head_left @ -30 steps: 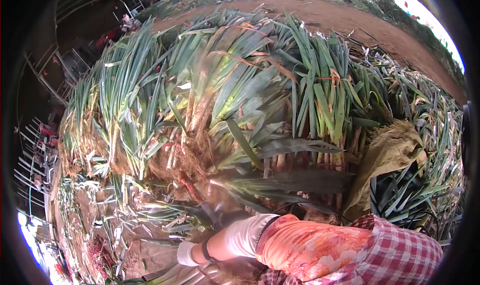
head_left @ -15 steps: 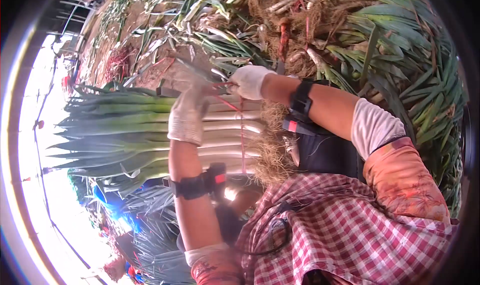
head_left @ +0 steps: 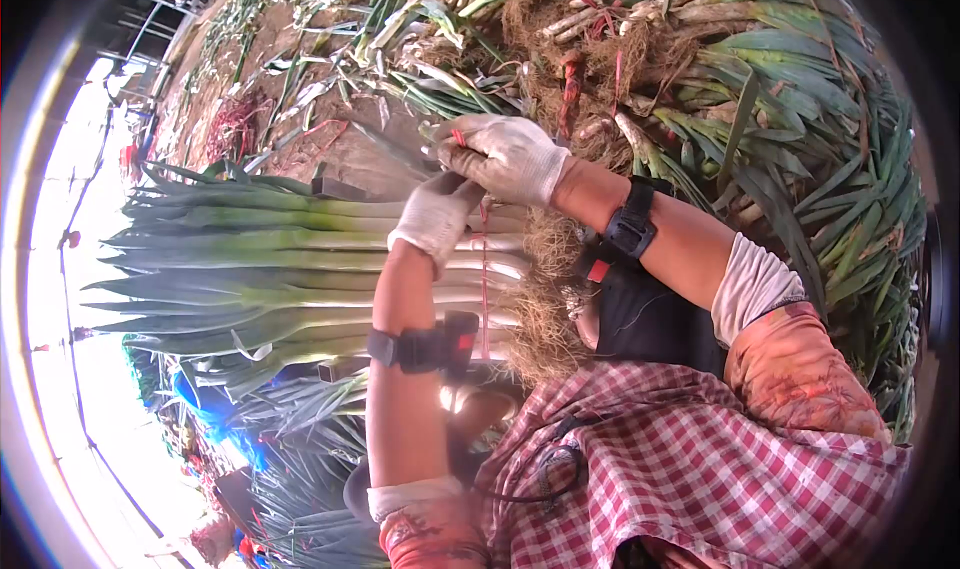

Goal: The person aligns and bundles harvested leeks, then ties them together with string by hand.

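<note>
A row of leeks (head_left: pixel 330 259) lies side by side, green leaves to the left and white stems with tangled roots (head_left: pixel 548 299) to the right. A thin red string (head_left: pixel 485 299) runs across the white stems. At the far edge of the row, my gloved right hand (head_left: pixel 510 157) is closed with a red loop of string showing at its fingers. My gloved left hand (head_left: pixel 432 217) is closed just below it, over the stems, fingertips touching or nearly touching the right hand. What the left fingers pinch is hidden.
Loose leeks (head_left: pixel 810 119) are heaped on the right. Cut leaves and scraps (head_left: pixel 430 79) litter the brown ground beyond the row. More leeks (head_left: pixel 310 469) lie at lower left, near a blue item (head_left: pixel 215 409). A tangle of red string (head_left: pixel 235 129) lies at upper left.
My left hand has moved right and come up against the right hand. The red string stretched between the hands before; now only a small loop shows at the right fingers.
</note>
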